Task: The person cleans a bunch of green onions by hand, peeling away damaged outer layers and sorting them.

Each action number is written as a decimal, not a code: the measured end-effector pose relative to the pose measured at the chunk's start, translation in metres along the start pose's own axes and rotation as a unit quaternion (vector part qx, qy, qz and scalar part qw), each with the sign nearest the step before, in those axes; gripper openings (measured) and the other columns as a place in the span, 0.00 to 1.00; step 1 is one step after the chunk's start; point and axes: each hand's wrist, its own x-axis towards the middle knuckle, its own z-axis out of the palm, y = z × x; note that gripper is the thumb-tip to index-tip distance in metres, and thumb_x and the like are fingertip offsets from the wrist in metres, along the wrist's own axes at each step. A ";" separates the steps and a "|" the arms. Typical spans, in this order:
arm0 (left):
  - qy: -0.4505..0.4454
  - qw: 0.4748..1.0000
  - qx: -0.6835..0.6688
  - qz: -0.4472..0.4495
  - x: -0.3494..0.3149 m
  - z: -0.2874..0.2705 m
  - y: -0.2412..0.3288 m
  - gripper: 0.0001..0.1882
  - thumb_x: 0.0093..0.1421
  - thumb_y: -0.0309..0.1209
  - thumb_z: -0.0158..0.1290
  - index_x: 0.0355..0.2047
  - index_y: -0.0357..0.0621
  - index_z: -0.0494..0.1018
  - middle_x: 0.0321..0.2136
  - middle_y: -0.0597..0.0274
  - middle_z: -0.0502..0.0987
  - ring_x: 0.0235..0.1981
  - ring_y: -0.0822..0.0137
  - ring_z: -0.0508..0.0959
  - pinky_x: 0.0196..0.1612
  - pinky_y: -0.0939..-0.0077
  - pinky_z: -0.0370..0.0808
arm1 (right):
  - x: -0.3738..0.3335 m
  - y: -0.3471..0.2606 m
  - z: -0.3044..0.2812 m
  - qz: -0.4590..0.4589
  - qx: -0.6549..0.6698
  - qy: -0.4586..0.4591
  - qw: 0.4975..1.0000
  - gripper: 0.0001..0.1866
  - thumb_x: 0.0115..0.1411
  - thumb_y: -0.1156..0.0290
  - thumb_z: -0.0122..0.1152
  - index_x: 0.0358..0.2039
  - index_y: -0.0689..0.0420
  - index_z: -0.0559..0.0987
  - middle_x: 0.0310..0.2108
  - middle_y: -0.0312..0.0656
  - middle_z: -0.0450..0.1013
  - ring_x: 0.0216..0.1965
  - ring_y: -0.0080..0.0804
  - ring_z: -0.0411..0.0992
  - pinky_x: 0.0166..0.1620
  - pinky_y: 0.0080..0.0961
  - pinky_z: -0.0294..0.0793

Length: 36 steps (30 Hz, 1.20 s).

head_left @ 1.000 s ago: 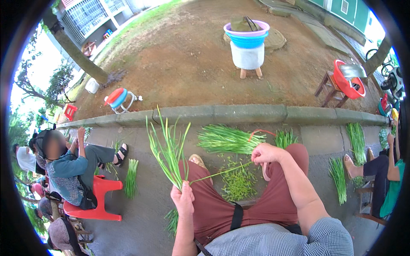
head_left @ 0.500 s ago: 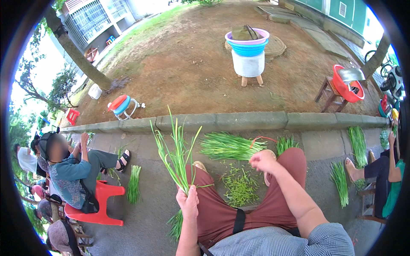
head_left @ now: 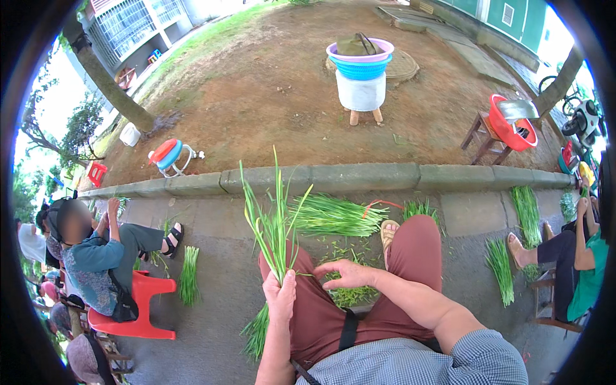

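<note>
My left hand (head_left: 280, 296) is closed around the lower ends of a bunch of chives (head_left: 273, 231), long green leaves that fan upward over my left knee. My right hand (head_left: 346, 274) is beside it, between my knees, with its fingers stretched toward the bunch and apart; I see nothing held in them. A small leaf sticks out sideways near those fingertips. Beneath the right hand, a heap of short green trimmings (head_left: 353, 295) lies on the ground, partly covered by the hand. Beyond it rests a large pile of chives (head_left: 337, 215) with a red tie (head_left: 378, 204) at its right end.
More chives lie left of my thigh (head_left: 256, 333) and beyond my right knee (head_left: 420, 208). A stone curb (head_left: 359, 174) crosses ahead. One person (head_left: 96, 250) sits on a red stool (head_left: 144, 308) at left, another (head_left: 587, 256) at right. Basins (head_left: 360, 67) stand on a stool beyond the curb.
My right hand has swung left and down from beyond my right knee to beside the bunch, and its fingers have opened out. My left hand keeps its hold on the chives.
</note>
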 end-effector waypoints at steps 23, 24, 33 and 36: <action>-0.005 0.998 -0.037 -0.046 -0.010 -0.014 0.009 0.07 0.64 0.30 0.51 0.29 0.48 0.67 0.15 0.78 0.63 0.11 0.86 0.57 0.12 0.90 0.52 | -0.011 0.021 -0.005 0.217 0.032 -0.098 0.971 0.10 0.56 0.67 0.61 0.33 0.61 0.80 0.26 0.33 0.76 0.23 0.17 0.69 0.27 0.18 0.70; 0.015 0.998 -0.034 -0.046 -0.012 -0.013 0.011 0.07 0.64 0.30 0.51 0.29 0.48 0.67 0.15 0.78 0.62 0.11 0.86 0.56 0.11 0.89 0.51 | -0.011 0.015 -0.013 0.205 0.024 -0.094 0.974 0.10 0.56 0.67 0.61 0.33 0.60 0.80 0.26 0.33 0.76 0.22 0.16 0.69 0.26 0.17 0.69; 0.057 0.997 -0.053 -0.023 -0.012 -0.027 0.005 0.07 0.64 0.31 0.51 0.30 0.44 0.68 0.14 0.78 0.60 0.10 0.86 0.54 0.11 0.88 0.49 | -0.031 0.011 -0.057 0.272 -0.040 0.051 0.960 0.10 0.51 0.69 0.63 0.33 0.58 0.83 0.24 0.36 0.78 0.20 0.20 0.71 0.26 0.21 0.72; 0.074 0.996 -0.049 -0.015 -0.012 -0.029 0.006 0.07 0.65 0.31 0.50 0.30 0.44 0.67 0.14 0.78 0.59 0.10 0.86 0.53 0.11 0.88 0.48 | -0.033 0.013 -0.064 0.279 -0.073 0.075 0.955 0.09 0.50 0.70 0.63 0.33 0.57 0.84 0.23 0.37 0.78 0.20 0.21 0.73 0.26 0.23 0.73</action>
